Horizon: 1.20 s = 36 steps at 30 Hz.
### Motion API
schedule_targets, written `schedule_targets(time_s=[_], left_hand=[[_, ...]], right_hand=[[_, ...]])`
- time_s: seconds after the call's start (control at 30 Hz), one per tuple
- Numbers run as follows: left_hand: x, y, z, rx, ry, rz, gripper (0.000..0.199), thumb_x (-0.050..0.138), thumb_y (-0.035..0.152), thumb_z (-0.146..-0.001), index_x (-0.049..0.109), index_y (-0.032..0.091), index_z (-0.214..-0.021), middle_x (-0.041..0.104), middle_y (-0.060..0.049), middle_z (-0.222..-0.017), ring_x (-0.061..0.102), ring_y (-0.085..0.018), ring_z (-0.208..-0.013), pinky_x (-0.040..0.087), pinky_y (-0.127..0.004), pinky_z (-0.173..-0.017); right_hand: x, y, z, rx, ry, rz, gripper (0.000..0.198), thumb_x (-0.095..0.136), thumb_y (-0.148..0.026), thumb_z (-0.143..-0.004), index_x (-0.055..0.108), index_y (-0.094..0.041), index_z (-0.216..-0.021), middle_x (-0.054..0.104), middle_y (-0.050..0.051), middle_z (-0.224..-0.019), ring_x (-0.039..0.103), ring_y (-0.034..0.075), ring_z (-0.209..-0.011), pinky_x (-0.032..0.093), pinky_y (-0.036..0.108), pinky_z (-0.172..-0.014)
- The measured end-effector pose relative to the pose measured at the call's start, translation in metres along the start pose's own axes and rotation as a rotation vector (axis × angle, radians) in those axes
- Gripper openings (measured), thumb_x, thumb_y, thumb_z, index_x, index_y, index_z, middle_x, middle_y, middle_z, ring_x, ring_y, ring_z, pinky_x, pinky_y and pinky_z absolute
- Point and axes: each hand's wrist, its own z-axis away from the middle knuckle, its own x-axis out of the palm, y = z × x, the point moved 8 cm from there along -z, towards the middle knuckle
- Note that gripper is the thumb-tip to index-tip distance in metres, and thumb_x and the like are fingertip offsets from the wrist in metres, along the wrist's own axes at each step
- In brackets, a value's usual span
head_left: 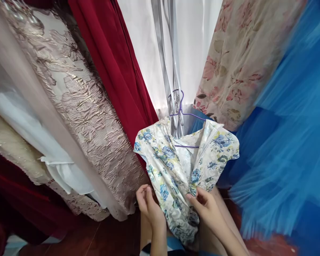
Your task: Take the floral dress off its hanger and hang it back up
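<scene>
A white garment with blue and yellow-green flowers [165,167], short-sleeved like a blouse or dress, hangs in front of me with its back or front opening parted at the neck. A thin purple hanger [193,115] runs through its shoulders, and the hook stands above the neckline. My right hand [206,206] pinches the fabric at the lower end of the opening between thumb and fingers. To the left of the garment, my left hand [150,206] is raised with fingers curled toward the thumb, and nothing shows in it. The garment's lower part bunches over my lap.
Grey ribbons [166,53] hang down before a white cloth [141,35] behind the hanger. On the left are a dark red drape [114,64] and a pink-gold textured gown [80,92]. A floral gown [232,67] and blue tulle [290,135] hang right, above a reddish floor [101,238].
</scene>
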Motion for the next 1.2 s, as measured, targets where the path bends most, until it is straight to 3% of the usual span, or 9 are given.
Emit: schedule_targets(time_s=[0.07, 0.1, 0.13, 0.23, 0.33, 0.53, 0.8, 0.97, 1.2], left_hand=[[-0.016, 0.011, 0.013, 0.082, 0.227, 0.028, 0.036, 0.033, 0.052, -0.099, 0.055, 0.026, -0.109, 0.059, -0.010, -0.108, 0.059, -0.024, -0.098, 0.050, -0.038, -0.084], [-0.014, 0.019, 0.019, 0.131, 0.235, 0.034, 0.032, 0.039, 0.053, -0.097, 0.056, 0.027, -0.105, 0.060, -0.009, -0.103, 0.059, -0.025, -0.095, 0.050, -0.037, -0.082], [-0.004, 0.028, 0.022, 0.170, 0.143, 0.027, 0.028, 0.047, 0.052, -0.094, 0.057, 0.027, -0.101, 0.061, -0.008, -0.099, 0.060, -0.025, -0.092, 0.050, -0.035, -0.080], [0.046, 0.045, 0.036, 0.174, -0.324, -0.031, 0.022, 0.056, 0.045, -0.092, 0.063, 0.025, -0.097, 0.065, -0.006, -0.091, 0.061, -0.021, -0.081, 0.049, -0.032, -0.074], [0.076, 0.049, 0.048, 0.138, -0.480, -0.050, 0.022, 0.059, 0.042, -0.092, 0.063, 0.020, -0.094, 0.066, -0.004, -0.085, 0.057, -0.017, -0.070, 0.046, -0.027, -0.068], [0.099, 0.049, 0.055, 0.149, -0.493, -0.065, 0.022, 0.057, 0.039, -0.094, 0.065, 0.019, -0.088, 0.064, -0.001, -0.075, 0.054, -0.015, -0.067, 0.042, -0.025, -0.067], [0.116, 0.051, 0.061, 0.082, -0.538, 0.083, 0.021, 0.052, 0.032, -0.095, 0.057, 0.017, -0.082, 0.059, 0.001, -0.071, 0.052, -0.013, -0.066, 0.041, -0.021, -0.062], [0.110, 0.054, 0.061, 0.084, -0.536, 0.143, 0.021, 0.051, 0.022, -0.093, 0.054, 0.016, -0.073, 0.050, 0.002, -0.066, 0.046, -0.011, -0.063, 0.036, -0.020, -0.058], [0.100, 0.054, 0.061, 0.078, -0.550, 0.150, 0.024, 0.055, 0.029, -0.094, 0.058, 0.015, -0.075, 0.052, 0.002, -0.065, 0.047, -0.011, -0.062, 0.037, -0.020, -0.057]], right_hand=[[-0.003, -0.002, 0.000, 0.010, -0.044, 0.023, 0.037, 0.062, -0.040, -0.089, 0.038, -0.021, -0.068, 0.034, -0.004, -0.063, 0.035, 0.013, -0.061, 0.027, 0.026, -0.057], [-0.004, -0.003, 0.000, 0.016, -0.063, 0.033, 0.037, 0.062, -0.040, -0.090, 0.039, -0.021, -0.068, 0.036, -0.004, -0.063, 0.036, 0.013, -0.061, 0.028, 0.026, -0.057], [-0.007, -0.004, -0.001, 0.021, -0.074, 0.040, 0.037, 0.062, -0.040, -0.090, 0.039, -0.021, -0.068, 0.037, -0.004, -0.063, 0.036, 0.013, -0.061, 0.028, 0.026, -0.058], [-0.012, -0.007, -0.001, 0.019, -0.097, 0.068, 0.038, 0.061, -0.042, -0.091, 0.040, -0.020, -0.068, 0.039, -0.004, -0.064, 0.038, 0.014, -0.062, 0.029, 0.025, -0.057], [-0.017, -0.009, 0.001, 0.002, -0.118, 0.089, 0.033, 0.057, -0.040, -0.094, 0.044, -0.019, -0.071, 0.042, -0.003, -0.066, 0.038, 0.014, -0.064, 0.030, 0.025, -0.057], [-0.034, -0.014, 0.002, -0.006, -0.143, 0.149, 0.034, 0.055, -0.038, -0.095, 0.041, -0.020, -0.070, 0.041, -0.003, -0.066, 0.038, 0.013, -0.064, 0.031, 0.025, -0.058], [-0.046, -0.024, 0.007, -0.002, -0.123, 0.168, 0.032, 0.054, -0.036, -0.096, 0.042, -0.019, -0.071, 0.044, -0.003, -0.068, 0.041, 0.014, -0.067, 0.034, 0.026, -0.063], [-0.044, -0.021, 0.013, 0.021, -0.160, 0.111, 0.035, 0.057, -0.039, -0.096, 0.043, -0.019, -0.070, 0.043, -0.003, -0.068, 0.041, 0.013, -0.066, 0.033, 0.025, -0.062], [-0.041, -0.025, 0.017, 0.093, -0.114, 0.040, 0.031, 0.055, -0.040, -0.096, 0.053, -0.018, -0.075, 0.049, -0.002, -0.069, 0.045, 0.013, -0.067, 0.036, 0.025, -0.061]])
